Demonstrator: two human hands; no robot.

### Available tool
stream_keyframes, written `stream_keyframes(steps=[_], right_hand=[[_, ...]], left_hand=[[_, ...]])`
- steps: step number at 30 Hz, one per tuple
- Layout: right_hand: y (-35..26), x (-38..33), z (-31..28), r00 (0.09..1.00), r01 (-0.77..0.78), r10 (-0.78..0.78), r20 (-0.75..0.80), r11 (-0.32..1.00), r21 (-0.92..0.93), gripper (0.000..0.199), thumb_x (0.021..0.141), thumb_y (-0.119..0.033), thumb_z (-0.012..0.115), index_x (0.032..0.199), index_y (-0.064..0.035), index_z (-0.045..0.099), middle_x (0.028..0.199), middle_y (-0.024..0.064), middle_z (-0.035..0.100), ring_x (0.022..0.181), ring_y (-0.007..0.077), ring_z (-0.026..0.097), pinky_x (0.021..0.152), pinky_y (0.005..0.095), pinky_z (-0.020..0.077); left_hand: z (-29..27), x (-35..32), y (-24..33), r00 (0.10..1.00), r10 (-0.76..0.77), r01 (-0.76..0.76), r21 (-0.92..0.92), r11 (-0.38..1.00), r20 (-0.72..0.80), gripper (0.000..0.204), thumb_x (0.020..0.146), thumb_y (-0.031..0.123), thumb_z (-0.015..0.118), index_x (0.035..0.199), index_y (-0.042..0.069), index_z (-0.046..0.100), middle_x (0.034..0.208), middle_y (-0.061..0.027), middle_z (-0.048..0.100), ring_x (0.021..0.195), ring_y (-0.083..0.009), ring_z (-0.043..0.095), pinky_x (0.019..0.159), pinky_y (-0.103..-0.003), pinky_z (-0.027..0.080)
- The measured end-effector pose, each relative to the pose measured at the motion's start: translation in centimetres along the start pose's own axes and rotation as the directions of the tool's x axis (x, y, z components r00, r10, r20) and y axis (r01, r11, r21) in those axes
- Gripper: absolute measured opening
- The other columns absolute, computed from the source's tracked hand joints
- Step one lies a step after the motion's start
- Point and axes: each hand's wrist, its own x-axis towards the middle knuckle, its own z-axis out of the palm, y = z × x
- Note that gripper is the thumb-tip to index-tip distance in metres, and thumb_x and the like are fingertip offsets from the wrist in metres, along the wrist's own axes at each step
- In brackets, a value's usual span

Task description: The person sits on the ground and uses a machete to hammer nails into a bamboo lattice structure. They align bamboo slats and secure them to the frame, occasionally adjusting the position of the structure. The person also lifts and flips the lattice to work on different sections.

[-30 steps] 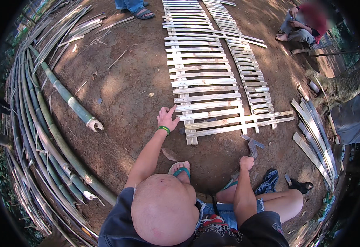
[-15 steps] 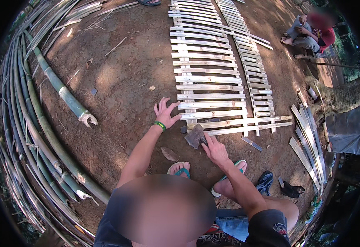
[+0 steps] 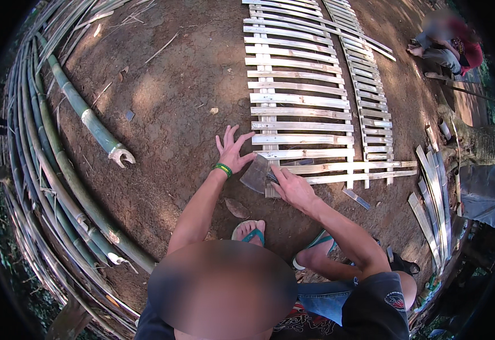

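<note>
My left hand (image 3: 231, 148), with a green wristband, lies flat on the dirt with fingers spread, its fingertips touching the near left corner of a bamboo slat panel (image 3: 298, 102). My right hand (image 3: 290, 186) grips a hatchet with a broad grey blade (image 3: 256, 174). The blade rests against the panel's near corner, just right of my left hand. The handle is hidden inside my fist.
A narrower slat strip (image 3: 366, 96) lies beside the panel. Long green bamboo poles (image 3: 83, 110) curve along the left. Loose slats (image 3: 433, 187) are stacked at the right. Another person (image 3: 448, 45) sits at the far right. My feet in flip-flops (image 3: 250, 229) are below the hands.
My right hand has carried the hatchet from the lower right up to the panel's near corner. My left hand has stayed by that corner with fingers spread.
</note>
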Motion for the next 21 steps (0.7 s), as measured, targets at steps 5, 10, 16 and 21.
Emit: stream_keyframes(steps=[5,10,16,21], right_hand=[[1.6,-0.9,0.9,1.000,0.014,-0.014,-0.004,0.999,0.045,0.055,0.099,-0.025,0.061,0.145,-0.0023,0.041,0.103,0.0253,0.065,0.082,0.0443,0.069,0.070,0.0506,0.0586],[0.7,-1.8,0.2,0.981,-0.068,0.117,-0.154,0.954,0.291,0.053,0.098,-0.024,0.062,0.141,0.0009,0.042,0.104,0.0306,0.066,0.085,0.0484,0.068,0.071,0.0540,0.0570],[1.5,0.1,-0.1,0.942,-0.296,0.327,-0.072,0.913,0.279,0.046,0.100,-0.023,0.060,0.136,0.0016,0.045,0.093,0.0320,0.068,0.083,0.0509,0.067,0.071,0.0577,0.0545],[0.5,0.9,-1.8,0.923,-0.172,0.300,-0.239,0.881,0.440,0.041,0.100,-0.023,0.060,0.131,0.0018,0.049,0.082,0.0332,0.067,0.079,0.0535,0.066,0.070,0.0598,0.0534]], left_hand=[[0.1,0.1,0.4,1.000,0.001,0.000,-0.014,1.000,0.002,0.073,0.081,0.051,0.078,0.146,0.033,0.051,0.164,-0.0177,0.024,0.156,-0.0407,0.008,0.119,-0.067,-0.007],[0.0,0.4,0.3,1.000,-0.007,0.007,-0.006,1.000,0.002,0.073,0.082,0.050,0.078,0.147,0.034,0.050,0.164,-0.0178,0.022,0.156,-0.0395,0.007,0.119,-0.067,-0.007],[0.2,0.2,0.4,1.000,-0.015,0.015,0.013,1.000,0.017,0.074,0.081,0.048,0.078,0.147,0.033,0.049,0.164,-0.0171,0.022,0.156,-0.0405,0.007,0.119,-0.067,-0.006],[-0.1,0.1,0.3,1.000,-0.017,0.017,0.013,1.000,0.007,0.074,0.081,0.048,0.078,0.147,0.033,0.049,0.164,-0.0167,0.023,0.156,-0.0409,0.007,0.119,-0.067,-0.007]])
